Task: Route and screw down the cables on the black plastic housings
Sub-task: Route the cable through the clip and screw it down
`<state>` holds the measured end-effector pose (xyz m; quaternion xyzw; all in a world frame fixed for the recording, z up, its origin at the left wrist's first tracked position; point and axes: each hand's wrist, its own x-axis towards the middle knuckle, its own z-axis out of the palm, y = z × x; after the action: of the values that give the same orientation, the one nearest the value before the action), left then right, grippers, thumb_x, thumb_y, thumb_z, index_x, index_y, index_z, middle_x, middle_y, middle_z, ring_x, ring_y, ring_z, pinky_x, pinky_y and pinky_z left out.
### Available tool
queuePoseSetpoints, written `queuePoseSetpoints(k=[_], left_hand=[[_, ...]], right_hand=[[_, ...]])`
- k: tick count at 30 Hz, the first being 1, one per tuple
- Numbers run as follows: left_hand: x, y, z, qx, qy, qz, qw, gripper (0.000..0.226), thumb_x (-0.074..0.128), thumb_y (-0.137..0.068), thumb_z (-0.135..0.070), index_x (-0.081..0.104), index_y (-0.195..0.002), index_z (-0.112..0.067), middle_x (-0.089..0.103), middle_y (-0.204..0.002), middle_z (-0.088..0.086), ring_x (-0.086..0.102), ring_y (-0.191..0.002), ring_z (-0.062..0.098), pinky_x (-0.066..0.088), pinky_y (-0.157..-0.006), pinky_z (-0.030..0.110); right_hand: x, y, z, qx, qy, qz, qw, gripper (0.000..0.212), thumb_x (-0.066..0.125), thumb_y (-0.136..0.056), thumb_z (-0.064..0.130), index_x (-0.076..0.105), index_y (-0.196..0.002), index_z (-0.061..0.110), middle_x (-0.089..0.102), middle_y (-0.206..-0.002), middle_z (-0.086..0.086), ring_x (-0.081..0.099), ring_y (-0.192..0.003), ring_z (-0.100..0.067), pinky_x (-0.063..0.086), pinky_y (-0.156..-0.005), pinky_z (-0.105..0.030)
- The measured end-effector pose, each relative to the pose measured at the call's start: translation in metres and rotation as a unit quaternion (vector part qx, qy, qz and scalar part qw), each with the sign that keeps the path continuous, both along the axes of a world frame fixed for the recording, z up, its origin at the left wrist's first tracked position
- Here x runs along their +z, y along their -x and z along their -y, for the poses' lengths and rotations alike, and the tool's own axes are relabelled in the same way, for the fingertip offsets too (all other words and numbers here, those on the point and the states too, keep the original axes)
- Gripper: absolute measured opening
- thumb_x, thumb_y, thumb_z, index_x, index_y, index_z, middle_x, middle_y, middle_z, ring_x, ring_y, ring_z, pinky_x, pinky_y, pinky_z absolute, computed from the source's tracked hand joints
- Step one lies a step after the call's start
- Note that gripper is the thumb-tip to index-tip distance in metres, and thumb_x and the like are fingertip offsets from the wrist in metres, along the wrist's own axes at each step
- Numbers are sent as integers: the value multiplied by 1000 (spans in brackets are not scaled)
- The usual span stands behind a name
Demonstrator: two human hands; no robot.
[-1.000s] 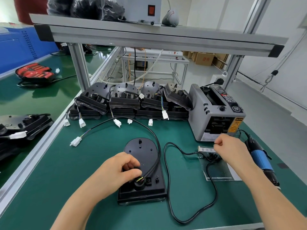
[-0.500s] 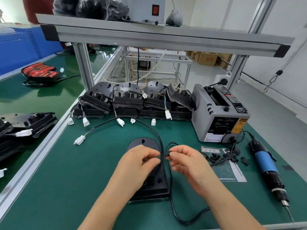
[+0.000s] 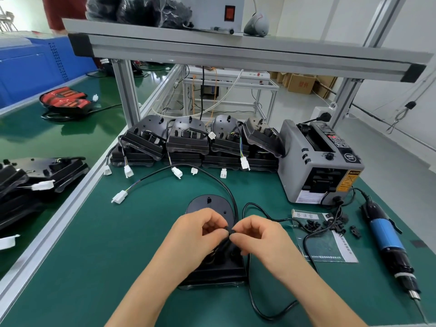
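Green-matted worktop, items listed left to right.

- White plastic connector: far left, at the end of the black round cable.
- The cable arcs across to the right edge of the black plastic housing. The housing lies flat before you, its long axis running away from you.
- Your left hand and right hand: meeting above the housing's near half, fingers curled, both pinching a small black clip at the cable.
- Blue electric screwdriver: well to the right, nearer your right hand, tip toward you.

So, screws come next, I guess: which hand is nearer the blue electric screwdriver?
Right. Both hands pinch the cable over the housing; the right hand is left of the screwdriver, the left hand farther left.
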<state>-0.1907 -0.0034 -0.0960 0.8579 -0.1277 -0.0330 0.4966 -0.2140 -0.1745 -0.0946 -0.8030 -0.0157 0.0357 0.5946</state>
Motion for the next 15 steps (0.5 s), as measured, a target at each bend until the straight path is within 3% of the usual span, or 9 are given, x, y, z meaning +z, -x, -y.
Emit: queuePoseSetpoints(k=[7,13,15], left_hand=[[0,3,0,-14,27,-21,999,20,68,-80,-12,64,-74,-31,69,-74,-14,60,-63,0,46,-61,13],[2,6,-1,30,136,-72,988,16,70,-80,-9,68,-74,-24,72,-71,-3,60,-56,6,50,-59,18],[2,7,0,36,155,-81,984,14,71,-79,-12,70,-73,-25,72,-70,-2,59,-55,6,49,-58,16]], right_hand=[[-3,4,-6,-19,-6,9,1000,15,71,-81,5,65,-73,16,64,-61,8,56,-58,-4,47,-56,-21],[-4,10,-9,-31,183,176,967,7,66,-78,30,69,-82,25,65,-74,13,61,-71,-7,49,-67,-23],[-4,10,-10,-53,176,183,966,5,65,-76,29,68,-79,26,65,-74,14,61,-69,-7,49,-65,-21]])
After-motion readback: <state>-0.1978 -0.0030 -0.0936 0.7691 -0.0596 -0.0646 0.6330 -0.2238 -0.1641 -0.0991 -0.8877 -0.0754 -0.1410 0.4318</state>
